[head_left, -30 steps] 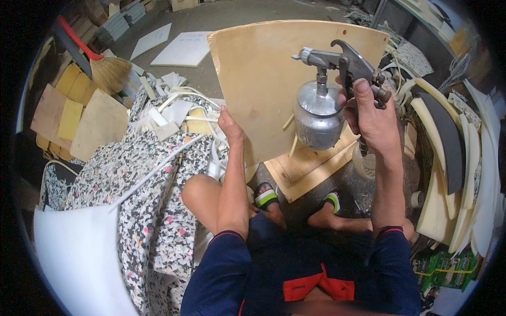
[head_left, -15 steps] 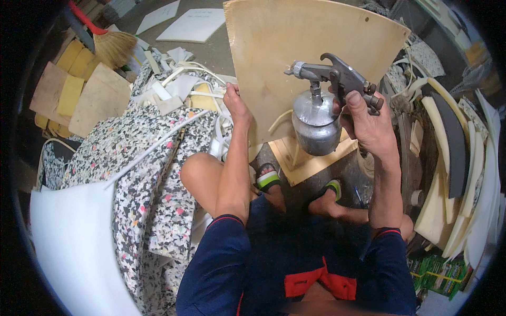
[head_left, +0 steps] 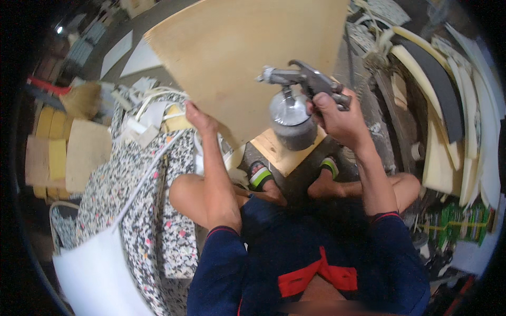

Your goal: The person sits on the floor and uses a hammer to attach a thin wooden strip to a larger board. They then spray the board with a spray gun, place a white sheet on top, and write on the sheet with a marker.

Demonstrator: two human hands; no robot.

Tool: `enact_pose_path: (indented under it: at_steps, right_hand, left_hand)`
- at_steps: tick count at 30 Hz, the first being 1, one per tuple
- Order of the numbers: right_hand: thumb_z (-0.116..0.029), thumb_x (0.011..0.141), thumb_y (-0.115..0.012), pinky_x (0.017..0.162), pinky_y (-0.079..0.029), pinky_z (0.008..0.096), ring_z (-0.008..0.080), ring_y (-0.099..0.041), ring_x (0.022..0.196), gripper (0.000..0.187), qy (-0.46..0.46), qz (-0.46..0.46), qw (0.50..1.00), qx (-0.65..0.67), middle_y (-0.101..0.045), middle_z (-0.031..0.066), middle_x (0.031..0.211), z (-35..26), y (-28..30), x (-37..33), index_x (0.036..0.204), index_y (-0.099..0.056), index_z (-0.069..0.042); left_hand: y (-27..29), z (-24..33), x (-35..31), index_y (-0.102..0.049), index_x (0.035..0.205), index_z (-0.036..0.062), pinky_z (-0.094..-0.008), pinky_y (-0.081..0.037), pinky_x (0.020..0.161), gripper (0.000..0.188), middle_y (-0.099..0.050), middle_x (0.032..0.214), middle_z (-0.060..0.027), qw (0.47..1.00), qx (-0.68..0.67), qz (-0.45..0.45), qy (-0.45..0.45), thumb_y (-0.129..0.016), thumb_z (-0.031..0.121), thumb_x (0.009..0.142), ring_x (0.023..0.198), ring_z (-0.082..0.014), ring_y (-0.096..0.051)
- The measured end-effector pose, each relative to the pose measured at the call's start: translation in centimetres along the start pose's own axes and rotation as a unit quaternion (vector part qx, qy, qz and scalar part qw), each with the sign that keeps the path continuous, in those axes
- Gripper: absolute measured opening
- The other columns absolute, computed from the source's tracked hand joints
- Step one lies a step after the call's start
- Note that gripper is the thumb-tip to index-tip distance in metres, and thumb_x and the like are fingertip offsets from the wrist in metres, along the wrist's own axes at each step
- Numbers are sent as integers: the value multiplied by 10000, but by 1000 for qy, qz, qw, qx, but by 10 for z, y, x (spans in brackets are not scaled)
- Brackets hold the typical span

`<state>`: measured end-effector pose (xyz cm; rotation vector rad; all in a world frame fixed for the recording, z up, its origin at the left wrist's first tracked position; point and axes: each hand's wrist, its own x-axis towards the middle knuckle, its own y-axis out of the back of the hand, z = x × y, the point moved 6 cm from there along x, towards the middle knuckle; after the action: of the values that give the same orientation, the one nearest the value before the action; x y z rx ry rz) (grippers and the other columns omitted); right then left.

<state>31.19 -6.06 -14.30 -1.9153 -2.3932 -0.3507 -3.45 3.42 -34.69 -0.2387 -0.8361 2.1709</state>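
My right hand [head_left: 337, 118] is closed round the grip of a metal spray gun [head_left: 303, 79]. Below the gun hangs its round silver cup [head_left: 292, 118], and the nozzle points left across a large plywood sheet [head_left: 247, 58]. At the sheet's left edge my left hand [head_left: 202, 119] is closed on it, the fingertips partly hidden. The sheet stands tilted in front of me. A smaller wooden board [head_left: 284, 158] lies on the floor under the cup, between my sandalled feet.
Speckled foam blocks [head_left: 142, 184] and white offcuts fill my left, with a white foam sheet [head_left: 100, 274] nearer. A straw broom [head_left: 81, 100] lies beyond. Curved foam strips [head_left: 448, 110] stand at right, above green packets [head_left: 464, 224].
The plywood sheet has tilted and shifted left in view, with my left hand still at its edge. The spray gun also appears further left and slightly lower; the whole view has turned.
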Motion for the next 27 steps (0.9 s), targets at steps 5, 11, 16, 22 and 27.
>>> enact_pose_path:
  at_steps: [5,11,16,22,27]
  right_hand:
    - [-385,982,-631,623,-435,243,53,-519,694,355,-17,79,997,-15,-571,-34,721,16,34,-8,934,-640,-34]
    - [-403,982,-636,614,-440,254,67,-527,669,385,-24,230,972,-50,-581,-22,698,35,82,-12,897,-642,-27]
    - [-451,995,-590,451,-382,218,60,-492,518,433,14,212,971,-107,-581,-2,671,44,93,-17,846,-616,-46]
    - [-413,992,-604,564,-422,254,49,-500,615,415,-76,90,993,-22,-541,-53,655,63,96,-29,742,-592,-81]
    - [-449,986,-601,422,-355,229,63,-473,465,443,-32,214,976,-31,-554,-16,609,67,111,-28,762,-600,-67]
  left_hand:
    - [-10,-1,-2,-546,1251,-16,-415,-503,953,513,-614,1212,-158,997,17,-70,6,-313,406,1078,1084,-277,-615]
    - [-16,8,-6,-494,1362,-30,-446,-485,1015,667,-578,1334,-167,993,106,-57,-13,-118,445,1084,1195,-305,-581]
    - [-22,15,-14,-510,1341,-33,-443,-486,1022,652,-583,1325,-173,986,153,-56,-22,-124,429,1091,1193,-307,-579]
    - [-32,14,-16,-471,1383,-13,-455,-501,1008,640,-565,1346,-164,990,104,-91,-38,-181,476,1087,1200,-295,-577]
    - [-37,17,-17,-405,1448,9,-460,-497,1010,697,-518,1401,-160,985,112,-119,-63,-264,567,1055,1224,-305,-560]
